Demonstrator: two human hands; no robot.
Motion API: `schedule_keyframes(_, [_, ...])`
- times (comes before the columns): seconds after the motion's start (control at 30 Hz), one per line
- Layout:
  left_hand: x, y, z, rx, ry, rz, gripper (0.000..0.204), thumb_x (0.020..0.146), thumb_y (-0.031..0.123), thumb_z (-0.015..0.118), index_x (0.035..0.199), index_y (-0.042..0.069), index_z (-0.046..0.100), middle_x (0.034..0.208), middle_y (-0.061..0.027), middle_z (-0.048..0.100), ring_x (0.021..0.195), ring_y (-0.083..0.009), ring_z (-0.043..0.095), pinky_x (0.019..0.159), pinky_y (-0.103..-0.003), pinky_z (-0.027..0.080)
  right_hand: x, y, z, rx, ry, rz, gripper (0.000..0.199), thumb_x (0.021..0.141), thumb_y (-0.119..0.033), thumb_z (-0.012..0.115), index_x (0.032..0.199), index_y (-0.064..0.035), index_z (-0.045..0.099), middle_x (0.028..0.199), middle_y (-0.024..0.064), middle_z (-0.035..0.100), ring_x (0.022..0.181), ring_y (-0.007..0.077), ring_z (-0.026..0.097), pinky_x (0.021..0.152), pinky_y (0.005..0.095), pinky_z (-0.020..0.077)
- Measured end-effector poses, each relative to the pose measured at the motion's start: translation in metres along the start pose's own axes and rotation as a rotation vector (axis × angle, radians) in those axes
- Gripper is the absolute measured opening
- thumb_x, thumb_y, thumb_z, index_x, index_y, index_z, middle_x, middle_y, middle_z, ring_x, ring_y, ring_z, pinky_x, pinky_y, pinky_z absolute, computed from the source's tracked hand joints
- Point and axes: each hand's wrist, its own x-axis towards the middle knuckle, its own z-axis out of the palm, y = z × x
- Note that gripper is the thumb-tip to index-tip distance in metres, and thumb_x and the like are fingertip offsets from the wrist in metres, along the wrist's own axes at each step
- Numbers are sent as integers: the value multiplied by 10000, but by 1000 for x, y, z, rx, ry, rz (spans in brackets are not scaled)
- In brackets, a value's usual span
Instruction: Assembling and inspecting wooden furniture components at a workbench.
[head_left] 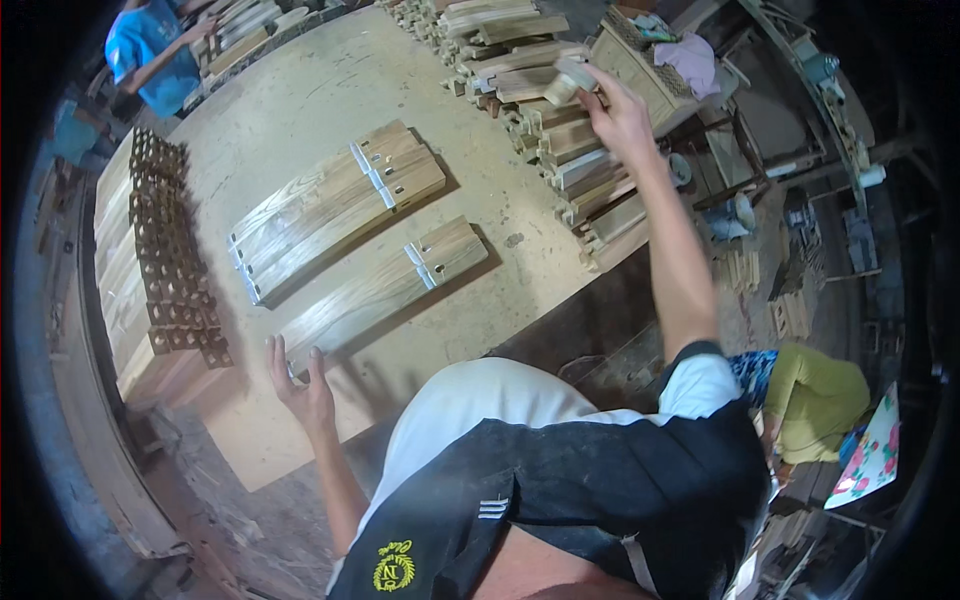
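**Roll up high in the right hand, decent gap in the middle of the table**

So from my remote end I'm seeing the right hand point(622, 118) closing its fingers around a pale roll point(568, 84), holding it up with the arm stretched far out. The left hand point(305, 398) is spreading its fingers apart at the near end of the narrow board point(360, 305); I'm not managing to tell if it's actually touching the wood. That board is lying flat on the table point(290, 110), angled away toward the upper right, wearing a shiny strip point(426, 266) near its far end. Just beyond it, the wider wooden block point(320, 215) is sitting almost parallel, with only a slim gap between them.

Room-wise, bare tabletop is showing beyond the block and to the right of both pieces. The stacked wood point(118, 270) is walling off the left side, and the wood pile point(590, 175) is lining the right edge, with the roll showing over its far part. The near edge is running diagonally right by the left hand, so I'm counting that corner as the tight one.
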Motion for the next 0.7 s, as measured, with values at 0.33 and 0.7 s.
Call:
schedule_keyframes(0.33, [3, 111, 116, -1015, -857, -451, 638, 1026, 454, 484, 1504, 42, 391, 1418, -145, 537, 1289, -244, 530, 1068, -387, 419, -182, -102, 55, -9, 289, 43, 370, 840, -34, 713, 1203, -30, 640, 1245, 174, 600, 1123, 357, 591, 937, 487, 477])
schedule_keyframes(0.7, [14, 144, 169, -1651, -722, -859, 546, 1079, 399, 339, 1389, -41, 426, 1301, -240, 585, 1211, -358, 594, 1057, -500, 487, -215, -121, 28, 595, -411, 96, 602, 962, -345, 627, 1408, 40, 506, 1408, 206, 558, 1301, 307, 549, 1091, 423, 433])
